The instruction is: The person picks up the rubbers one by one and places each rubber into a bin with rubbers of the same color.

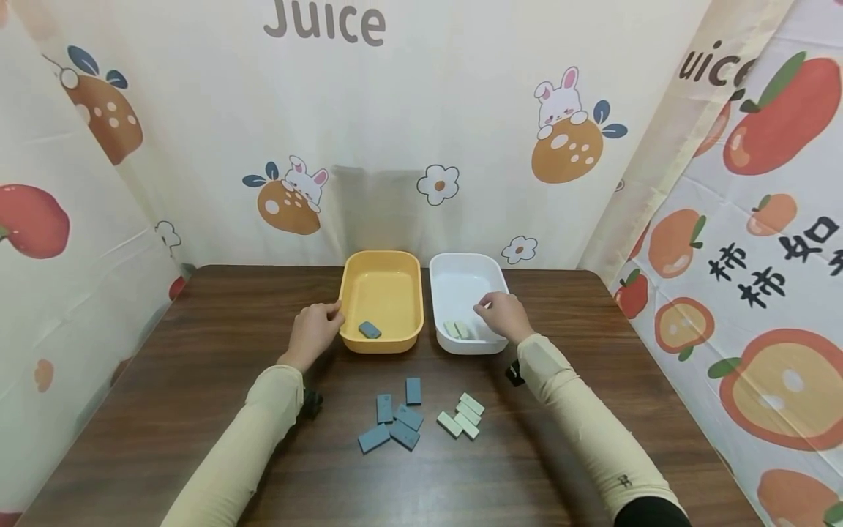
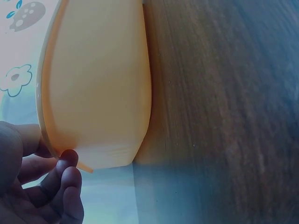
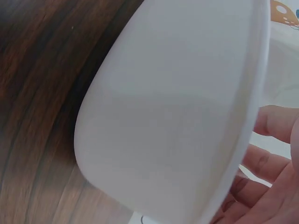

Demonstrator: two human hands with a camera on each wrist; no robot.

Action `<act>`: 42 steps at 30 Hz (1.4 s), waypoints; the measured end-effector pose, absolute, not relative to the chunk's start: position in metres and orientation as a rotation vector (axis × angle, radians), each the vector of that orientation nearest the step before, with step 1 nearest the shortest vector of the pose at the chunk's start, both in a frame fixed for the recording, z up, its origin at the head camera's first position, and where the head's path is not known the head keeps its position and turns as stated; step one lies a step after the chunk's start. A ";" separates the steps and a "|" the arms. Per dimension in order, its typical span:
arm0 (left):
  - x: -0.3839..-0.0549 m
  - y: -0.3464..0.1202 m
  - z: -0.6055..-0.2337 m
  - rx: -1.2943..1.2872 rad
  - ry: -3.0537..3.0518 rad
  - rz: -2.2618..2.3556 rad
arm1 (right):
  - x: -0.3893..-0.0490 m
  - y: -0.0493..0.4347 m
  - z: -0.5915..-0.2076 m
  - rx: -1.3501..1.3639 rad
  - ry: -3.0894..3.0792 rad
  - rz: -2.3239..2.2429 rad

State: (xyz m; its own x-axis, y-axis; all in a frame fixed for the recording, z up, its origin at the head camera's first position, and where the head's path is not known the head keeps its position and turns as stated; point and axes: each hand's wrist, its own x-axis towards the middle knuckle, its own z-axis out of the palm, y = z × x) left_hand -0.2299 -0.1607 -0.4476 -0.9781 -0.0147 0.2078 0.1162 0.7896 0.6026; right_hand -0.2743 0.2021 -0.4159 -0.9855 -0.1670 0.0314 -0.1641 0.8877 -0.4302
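Observation:
My left hand [image 1: 312, 333] is at the left rim of a yellow tray [image 1: 382, 271]; in the left wrist view its thumb and fingertips pinch that rim. One blue-grey rectangular block [image 1: 369, 330] lies inside the tray, near its front. My right hand [image 1: 506, 316] reaches over the right rim of a white tray [image 1: 464, 274], its fingers loosely bent above the inside. Nothing shows between them. Two pale green blocks [image 1: 456, 330] lie at the front of the white tray. In the right wrist view, the white tray's outer wall [image 3: 163, 116] hides part of the fingers.
Nearer on the dark wooden table [image 1: 197, 410] lie several blue-grey blocks [image 1: 405, 435] and, to their right, several pale green blocks [image 1: 468, 414]. The two trays stand side by side at the table's back edge, before a printed curtain [image 1: 421, 110]. More curtain hangs at both sides.

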 end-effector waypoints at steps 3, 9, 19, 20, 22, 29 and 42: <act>-0.230 -0.161 -0.448 -0.084 -2.778 -0.957 | -0.273 0.206 -0.414 -0.249 3.051 -0.710; -0.230 -0.162 -0.448 -0.086 -2.781 -0.951 | -0.269 0.214 -0.408 -0.213 3.065 -0.740; -0.229 -0.162 -0.448 -0.089 -2.788 -0.954 | -0.264 0.228 -0.404 -0.153 3.086 -0.786; -0.228 -0.162 -0.448 -0.092 -2.787 -0.956 | -0.263 0.229 -0.404 -0.144 3.082 -0.793; -0.228 -0.162 -0.448 -0.095 -2.784 -0.961 | -0.262 0.232 -0.404 -0.129 3.075 -0.805; -0.226 -0.161 -0.447 -0.090 -2.782 -0.965 | -0.255 0.241 -0.405 -0.078 3.031 -0.900; -0.231 -0.162 -0.446 -0.085 -2.807 -0.952 | -0.255 0.251 -0.411 0.002 2.996 -0.945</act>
State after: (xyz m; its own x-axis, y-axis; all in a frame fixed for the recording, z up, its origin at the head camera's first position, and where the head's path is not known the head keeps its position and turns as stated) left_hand -0.2312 -0.1619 -0.4463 -0.9828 -0.0028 0.1844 0.1100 0.7938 0.5982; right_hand -0.2551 0.2511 -0.4110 -1.0000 0.0014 -0.0001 0.0012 0.8192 -0.5736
